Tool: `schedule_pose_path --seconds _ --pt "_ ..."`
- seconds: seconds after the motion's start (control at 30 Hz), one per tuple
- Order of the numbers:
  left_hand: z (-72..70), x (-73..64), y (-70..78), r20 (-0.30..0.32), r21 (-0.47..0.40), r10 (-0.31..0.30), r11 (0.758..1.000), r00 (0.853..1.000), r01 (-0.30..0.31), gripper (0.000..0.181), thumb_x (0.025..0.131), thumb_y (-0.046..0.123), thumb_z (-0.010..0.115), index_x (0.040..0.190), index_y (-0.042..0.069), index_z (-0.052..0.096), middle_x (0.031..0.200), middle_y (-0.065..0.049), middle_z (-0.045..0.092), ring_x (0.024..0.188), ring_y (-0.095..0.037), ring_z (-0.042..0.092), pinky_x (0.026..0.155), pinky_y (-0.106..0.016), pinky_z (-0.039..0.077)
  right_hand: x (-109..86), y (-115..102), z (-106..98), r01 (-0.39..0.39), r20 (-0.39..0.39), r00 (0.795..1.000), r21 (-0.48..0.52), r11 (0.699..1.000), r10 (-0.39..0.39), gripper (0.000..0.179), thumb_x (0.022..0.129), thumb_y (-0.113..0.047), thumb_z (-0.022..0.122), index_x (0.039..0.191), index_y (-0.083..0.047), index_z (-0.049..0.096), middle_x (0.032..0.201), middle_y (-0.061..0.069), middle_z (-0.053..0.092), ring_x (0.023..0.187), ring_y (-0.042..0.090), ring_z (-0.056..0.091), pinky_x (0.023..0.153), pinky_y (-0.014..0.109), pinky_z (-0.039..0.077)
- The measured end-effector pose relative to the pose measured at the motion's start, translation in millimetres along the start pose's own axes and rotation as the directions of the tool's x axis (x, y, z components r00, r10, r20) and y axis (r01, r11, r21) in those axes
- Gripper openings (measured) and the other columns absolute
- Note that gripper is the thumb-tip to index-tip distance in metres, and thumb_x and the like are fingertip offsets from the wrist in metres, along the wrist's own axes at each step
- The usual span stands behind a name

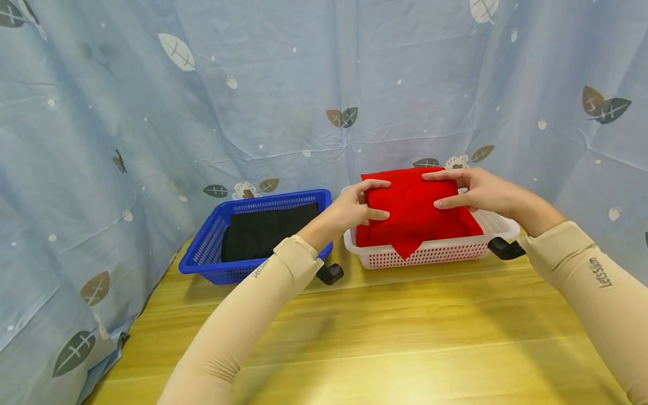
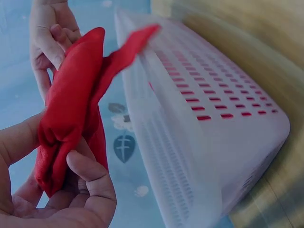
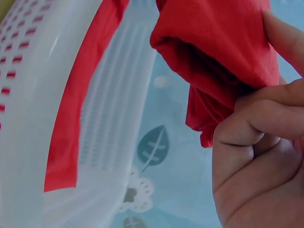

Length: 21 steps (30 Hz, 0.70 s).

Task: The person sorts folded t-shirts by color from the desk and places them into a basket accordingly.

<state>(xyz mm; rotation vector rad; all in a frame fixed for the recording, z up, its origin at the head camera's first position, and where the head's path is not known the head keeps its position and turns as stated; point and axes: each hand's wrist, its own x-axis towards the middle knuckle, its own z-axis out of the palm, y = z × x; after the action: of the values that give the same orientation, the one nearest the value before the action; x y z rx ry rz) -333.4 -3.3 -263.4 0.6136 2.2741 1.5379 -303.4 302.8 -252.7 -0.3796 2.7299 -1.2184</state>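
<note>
Between my two hands is a folded red cloth (image 1: 411, 203), raised over a white basket (image 1: 372, 260). My left hand (image 1: 349, 209) grips its left edge, fingers on top and thumb at the front; in the left wrist view the thumb and fingers pinch the folded end (image 2: 52, 156). My right hand (image 1: 488, 194) holds the right side, and in the right wrist view its curled fingers (image 3: 266, 114) close on the cloth's lower fold. More red cloth (image 1: 471, 223) lies inside the white basket. A pointed red corner (image 1: 405, 248) hangs over the front rim; which piece it belongs to I cannot tell.
To the left stands a blue basket (image 1: 202, 264) with folded black cloth (image 1: 268, 230) in it. Both baskets rest on a wooden table (image 1: 385, 332) against a light blue leaf-print curtain (image 1: 283, 84). My left forearm passes near the blue basket's right front corner.
</note>
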Motion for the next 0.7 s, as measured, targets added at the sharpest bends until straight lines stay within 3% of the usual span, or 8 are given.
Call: schedule_pose_path --seconds 0.07,0.17,0.27,0.4,0.57,0.63,0.7 --pt "1.0 7.4 -1.2 -0.009 -0.007 -0.015 1.0 1.0 0.015 0.063 0.095 0.006 0.079 0.15 0.03 0.06 0.128 -0.011 0.068 0.111 -0.023 0.066 0.095 -0.044 0.06 6.7 4 -1 -0.005 0.006 1.0 -0.001 1.0 0.005 0.071 0.099 -0.03 0.08 0.163 -0.028 0.048 0.113 0.005 0.056 0.077 0.015 0.044 0.062 0.029 0.04" --pt "2.9 18.3 -4.4 -0.027 -0.006 -0.014 1.0 1.0 0.014 0.063 0.094 0.005 0.08 0.15 0.027 0.061 0.125 -0.011 0.067 0.107 -0.021 0.064 0.095 -0.046 0.06 16.6 10 -3 -0.009 0.014 1.0 0.002 1.0 0.009 0.07 0.099 -0.03 0.08 0.162 -0.027 0.049 0.12 0.005 0.058 0.091 0.015 0.049 0.067 0.03 0.044" --pt "5.4 28.4 -9.2 -0.047 -0.006 -0.015 1.0 0.999 0.014 0.061 0.094 0.004 0.08 0.149 0.024 0.062 0.121 -0.01 0.067 0.099 -0.018 0.062 0.087 -0.04 0.06 25.5 16 -4 -0.008 0.025 1.0 0.014 1.0 0.007 0.07 0.099 -0.028 0.08 0.163 -0.025 0.049 0.132 0.011 0.062 0.104 0.016 0.058 0.076 0.031 0.053" --pt "8.3 38.9 -17.1 -0.071 -0.018 -0.036 0.999 0.997 0.035 0.06 0.093 0.003 0.08 0.146 0.023 0.065 0.123 -0.01 0.069 0.098 -0.018 0.063 0.079 -0.032 0.057 35.8 24 -1 -0.009 0.051 0.999 0.046 0.999 0.007 0.071 0.101 -0.025 0.078 0.164 -0.021 0.047 0.145 0.014 0.061 0.107 0.014 0.066 0.086 0.033 0.058" --pt "7.1 44.1 -23.4 -0.062 0.004 -0.066 0.998 0.996 0.067 0.06 0.094 0.003 0.079 0.149 0.022 0.063 0.127 -0.012 0.067 0.106 -0.021 0.065 0.084 -0.033 0.061 43.8 29 1 -0.036 0.052 0.998 0.052 0.998 0.033 0.069 0.101 -0.02 0.076 0.163 -0.017 0.047 0.125 0.008 0.064 0.066 0.012 0.048 0.064 0.026 0.047" --pt "3.1 42.2 -25.0 -0.039 0.055 -0.094 0.994 0.995 0.096 0.061 0.097 0.005 0.077 0.153 0.021 0.059 0.126 -0.014 0.067 0.11 -0.026 0.067 0.09 -0.036 0.063 45.5 30 0 -0.045 0.051 0.998 0.015 0.999 0.044 0.067 0.101 -0.019 0.075 0.162 -0.012 0.049 0.119 0.014 0.065 0.059 0.015 0.039 0.058 0.026 0.042" --pt "-2.2 38.4 -26.0 -0.02 0.103 -0.13 0.986 0.991 0.131 0.061 0.099 0.007 0.074 0.156 0.02 0.055 0.126 -0.016 0.068 0.118 -0.032 0.069 0.097 -0.039 0.063 44.9 32 -1 -0.051 0.037 0.998 -0.045 0.998 0.053 0.064 0.102 -0.019 0.074 0.159 -0.005 0.05 0.125 0.024 0.066 0.061 0.016 0.045 0.059 0.026 0.044"
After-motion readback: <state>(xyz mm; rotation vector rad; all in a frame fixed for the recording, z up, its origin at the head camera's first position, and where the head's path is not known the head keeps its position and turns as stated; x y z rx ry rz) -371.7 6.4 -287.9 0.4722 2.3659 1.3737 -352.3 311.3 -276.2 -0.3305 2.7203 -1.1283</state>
